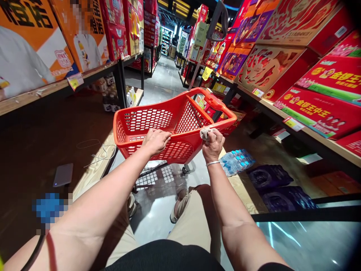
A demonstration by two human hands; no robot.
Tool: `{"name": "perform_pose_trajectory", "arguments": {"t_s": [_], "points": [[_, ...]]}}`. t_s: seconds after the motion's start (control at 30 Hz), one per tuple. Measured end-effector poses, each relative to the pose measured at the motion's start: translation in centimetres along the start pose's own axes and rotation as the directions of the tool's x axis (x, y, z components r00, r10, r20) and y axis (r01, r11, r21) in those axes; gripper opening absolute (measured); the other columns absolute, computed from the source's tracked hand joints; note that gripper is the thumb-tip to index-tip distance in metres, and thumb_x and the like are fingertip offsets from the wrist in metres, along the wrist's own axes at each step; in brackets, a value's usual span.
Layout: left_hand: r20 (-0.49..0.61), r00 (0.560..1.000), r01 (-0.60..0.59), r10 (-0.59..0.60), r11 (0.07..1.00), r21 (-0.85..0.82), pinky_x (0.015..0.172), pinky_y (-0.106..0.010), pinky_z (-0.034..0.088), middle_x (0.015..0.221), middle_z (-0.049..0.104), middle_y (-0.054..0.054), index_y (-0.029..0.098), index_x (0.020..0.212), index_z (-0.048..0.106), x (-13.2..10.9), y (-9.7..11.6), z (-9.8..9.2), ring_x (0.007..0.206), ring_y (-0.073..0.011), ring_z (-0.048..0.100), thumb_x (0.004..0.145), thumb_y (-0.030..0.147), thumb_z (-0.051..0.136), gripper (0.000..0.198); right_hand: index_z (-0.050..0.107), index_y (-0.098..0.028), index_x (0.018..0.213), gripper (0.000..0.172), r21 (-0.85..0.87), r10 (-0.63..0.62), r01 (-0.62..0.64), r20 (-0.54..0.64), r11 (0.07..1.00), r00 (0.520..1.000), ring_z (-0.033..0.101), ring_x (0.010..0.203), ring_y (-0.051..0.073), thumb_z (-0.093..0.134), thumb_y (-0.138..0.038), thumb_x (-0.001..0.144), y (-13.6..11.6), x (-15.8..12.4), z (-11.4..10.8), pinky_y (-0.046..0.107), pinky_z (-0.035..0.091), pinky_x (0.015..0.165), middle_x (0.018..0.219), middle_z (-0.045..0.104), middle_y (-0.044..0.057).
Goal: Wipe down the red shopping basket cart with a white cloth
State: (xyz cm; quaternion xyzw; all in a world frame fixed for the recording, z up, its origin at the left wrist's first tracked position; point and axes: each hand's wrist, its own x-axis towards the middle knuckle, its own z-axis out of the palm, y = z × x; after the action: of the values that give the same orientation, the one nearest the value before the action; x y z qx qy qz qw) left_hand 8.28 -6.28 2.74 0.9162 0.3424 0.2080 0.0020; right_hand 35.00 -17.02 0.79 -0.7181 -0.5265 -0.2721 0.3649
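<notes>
A red plastic shopping cart stands sideways right before me, its handle end to the right. My left hand lies over the near rim of the basket, fingers bent around the edge. Bunched in my right hand is a greyish-white cloth, which touches the rim near the handle. A pale band circles my right wrist. The basket has perforated walls, and no goods show inside it.
Shelves with stacked boxes line the right, and orange cartons the left. Low down lie shrink-wrapped water bottles and dark purple packs. A cable and a grey device are at left. An aisle runs ahead.
</notes>
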Motion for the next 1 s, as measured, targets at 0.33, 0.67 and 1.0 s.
{"name": "perform_pose_trajectory", "arguments": {"t_s": [0.33,0.67,1.0], "points": [[0.027,0.999,0.024,-0.025,0.999,0.021,0.090,-0.040,0.039,0.109,0.078,-0.005,0.027,0.106,0.072,0.0,0.3,-0.9,0.103,-0.0245,0.066,0.103,0.040,0.037,0.037,0.057,-0.017,0.112,0.042,0.119,0.336,-0.362,0.190,0.925,0.922,0.051,0.111,0.026,0.060,-0.012,0.070,-1.1,-9.5,7.4,0.044,0.047,0.103,0.119,0.049,0.013],[0.036,0.998,0.051,-0.052,0.999,0.007,0.093,-0.041,0.038,0.112,0.077,-0.006,0.028,0.111,0.072,0.1,-0.2,-0.9,0.107,-0.0254,0.065,0.102,0.039,0.040,0.035,0.052,-0.022,0.121,0.047,0.315,0.066,-0.043,-0.063,0.948,0.996,0.048,0.123,0.026,0.060,-0.015,0.075,-4.2,-4.9,6.2,0.044,0.043,0.109,0.129,0.044,0.013],[0.041,0.998,0.048,-0.048,0.999,0.001,0.094,-0.042,0.038,0.116,0.077,-0.005,0.027,0.114,0.071,-0.1,-0.1,-1.0,0.109,-0.0258,0.064,0.104,0.038,0.039,0.035,0.060,-0.021,0.103,0.044,0.190,0.173,-0.254,0.360,0.949,0.917,0.050,0.102,0.021,0.053,-0.001,0.064,-3.4,-13.5,9.5,0.039,0.048,0.097,0.109,0.046,0.007]]}}
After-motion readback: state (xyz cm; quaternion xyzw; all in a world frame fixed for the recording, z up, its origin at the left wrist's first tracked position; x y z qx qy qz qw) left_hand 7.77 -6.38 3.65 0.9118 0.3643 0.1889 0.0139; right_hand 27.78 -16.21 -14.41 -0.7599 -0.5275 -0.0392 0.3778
